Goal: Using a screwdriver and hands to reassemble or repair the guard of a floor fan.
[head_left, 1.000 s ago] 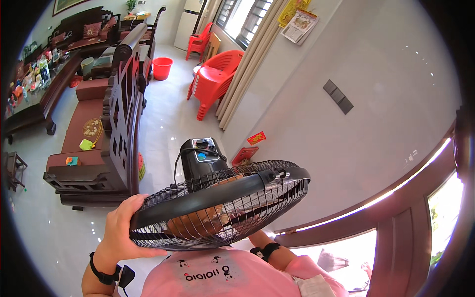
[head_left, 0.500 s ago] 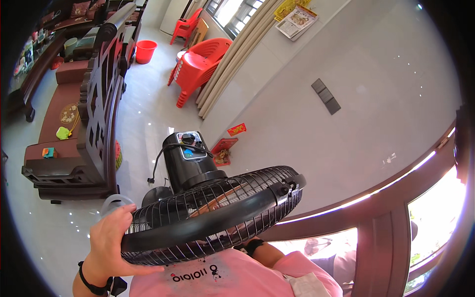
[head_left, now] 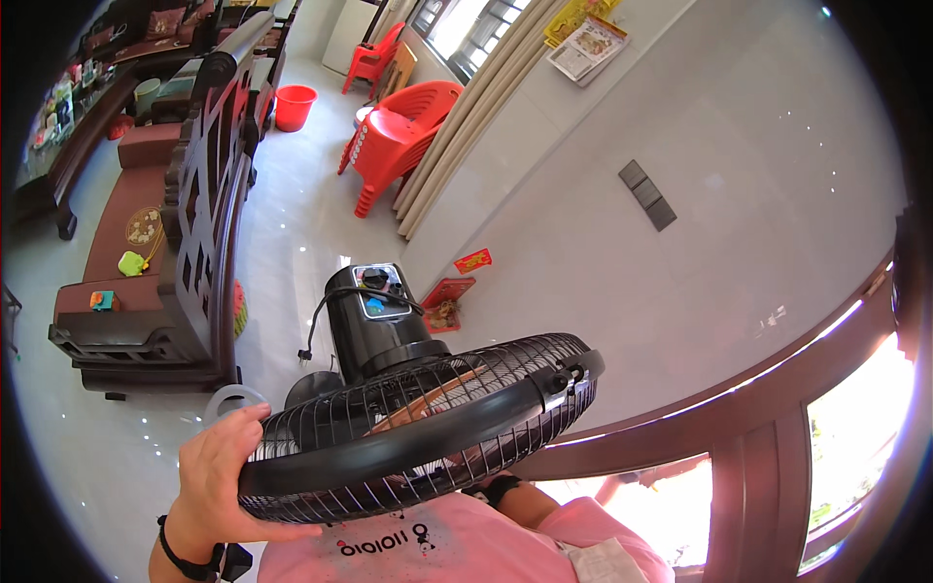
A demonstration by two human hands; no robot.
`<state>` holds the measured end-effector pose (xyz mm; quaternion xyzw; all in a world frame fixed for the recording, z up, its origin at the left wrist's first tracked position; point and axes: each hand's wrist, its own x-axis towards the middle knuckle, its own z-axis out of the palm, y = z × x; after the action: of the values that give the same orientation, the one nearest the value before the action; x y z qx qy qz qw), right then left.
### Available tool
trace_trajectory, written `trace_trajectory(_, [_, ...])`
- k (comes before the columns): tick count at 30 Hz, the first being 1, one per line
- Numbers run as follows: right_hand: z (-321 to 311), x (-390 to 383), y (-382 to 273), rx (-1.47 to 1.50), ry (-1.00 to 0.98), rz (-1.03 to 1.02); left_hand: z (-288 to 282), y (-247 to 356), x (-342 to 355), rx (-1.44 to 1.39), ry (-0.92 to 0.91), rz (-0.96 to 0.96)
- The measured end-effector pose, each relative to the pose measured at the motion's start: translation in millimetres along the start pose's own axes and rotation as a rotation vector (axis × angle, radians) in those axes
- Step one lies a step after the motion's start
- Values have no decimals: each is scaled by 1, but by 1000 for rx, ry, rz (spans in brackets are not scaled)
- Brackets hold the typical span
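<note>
A black electric fan (head_left: 418,428) with a round wire guard is held up close against my pink shirt. My left hand (head_left: 222,476) is closed on the left edge of its guard, fingers on top and thumb underneath. Brown blades (head_left: 428,400) show through the wires. Beyond the guard rises the fan's black control box (head_left: 374,316) with knobs on a panel. A black power cord (head_left: 330,299) wraps around the box, its plug dangling at the left. My right forearm (head_left: 530,505), with a black band at the wrist, reaches under the guard, which hides the right hand.
A dark carved wooden bench (head_left: 185,272) with brown cushions stands at the left. Farther off are a red bucket (head_left: 294,107) and stacked red plastic chairs (head_left: 398,136). A pale wall with switches (head_left: 646,194) runs along the right. A brown framed door (head_left: 758,466) is at lower right.
The view has shifted slightly, so the room sits a little lower and to the right. My left hand keeps its hold on the fan. The shape seen through the door's lower pane has changed.
</note>
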<state>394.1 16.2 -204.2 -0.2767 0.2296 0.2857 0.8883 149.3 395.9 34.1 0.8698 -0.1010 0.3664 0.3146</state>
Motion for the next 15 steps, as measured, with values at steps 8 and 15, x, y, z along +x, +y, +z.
trace_trajectory(8, [18,18,21,22,-62,-27,0,7,-5,-14,-10,-30])
trace_trajectory(15, [30,23,23,56,-133,-40,-3,21,-14,45,-21,-114])
